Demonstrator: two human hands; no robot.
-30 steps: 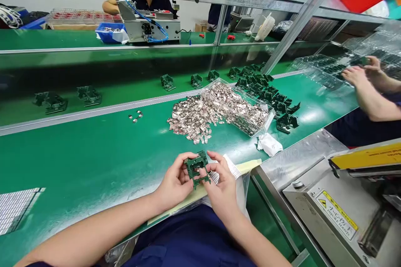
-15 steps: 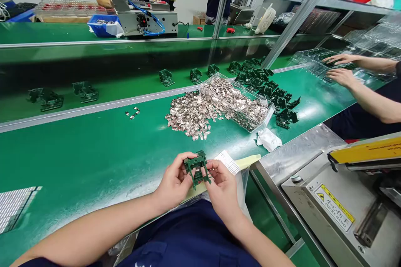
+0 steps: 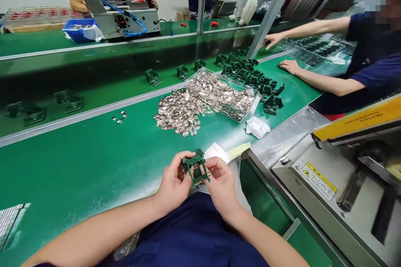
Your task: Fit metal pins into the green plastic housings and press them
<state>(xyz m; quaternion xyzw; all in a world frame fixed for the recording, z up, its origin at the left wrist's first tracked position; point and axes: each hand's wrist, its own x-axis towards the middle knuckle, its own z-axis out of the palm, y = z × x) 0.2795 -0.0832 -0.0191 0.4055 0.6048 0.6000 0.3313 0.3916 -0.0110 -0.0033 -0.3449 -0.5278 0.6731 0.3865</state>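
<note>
I hold a small dark green plastic frame part (image 3: 196, 169) between both hands at the near edge of the green bench (image 3: 94, 162). My left hand (image 3: 173, 183) grips its left side with thumb and fingers closed. My right hand (image 3: 222, 185) pinches its right side. A heap of small shiny metal clips (image 3: 180, 112) lies further out on the bench, spilling from a clear plastic tray (image 3: 230, 100). More green frame parts (image 3: 261, 85) are piled behind and to the right of the tray.
A conveyor belt (image 3: 78, 87) carries green parts (image 3: 152, 77) past. A co-worker's arms (image 3: 316, 79) reach over clear trays at right. A metal machine with a yellow bar (image 3: 354, 121) stands at right. A white rag (image 3: 257, 127) and a few loose clips (image 3: 119, 117) lie on the bench.
The view has swung right and down, bringing the co-worker at right further into view, arms stretched out. My hands keep holding the green frame, shifted slightly on it.
</note>
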